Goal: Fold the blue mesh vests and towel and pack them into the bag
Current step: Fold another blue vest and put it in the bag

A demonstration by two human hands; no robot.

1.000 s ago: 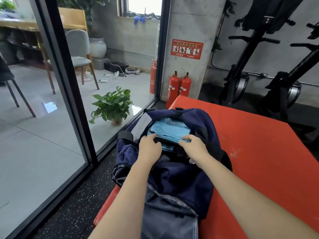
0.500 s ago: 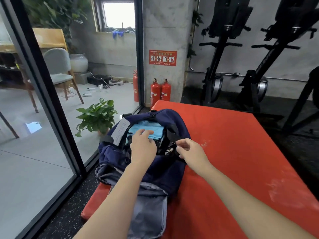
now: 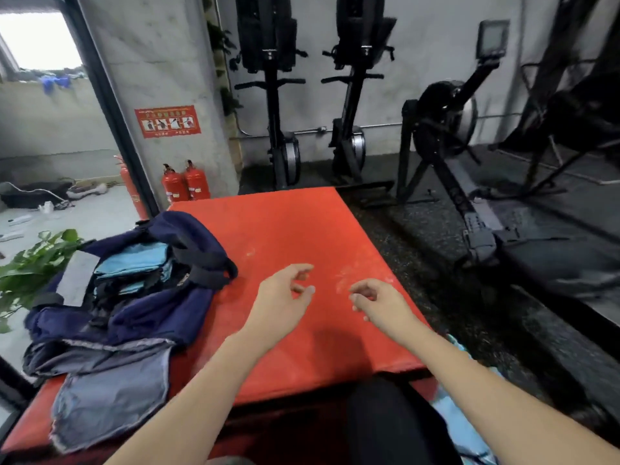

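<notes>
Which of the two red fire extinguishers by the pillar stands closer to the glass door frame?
The left fire extinguisher; the right fire extinguisher stands farther from the frame.

Bare forearms (no sleeves); black trousers (image 3: 389,427) below.

Daylight came from the window (image 3: 40,41) at the upper left of the frame, blown out to plain white. The rest of the room was dimmer, and the machines (image 3: 446,129) at the upper right sank into dark grey with little detail. The red mat (image 3: 302,229) in the middle was evenly lit and strongly saturated, and my arms cast only a soft shadow on it near the lower centre. The whole picture was smeared with motion blur; my left hand (image 3: 285,297) and right hand (image 3: 379,300) had soft outlines. The wide lens bent the pillar (image 3: 161,78) and stretched the edges.
</notes>
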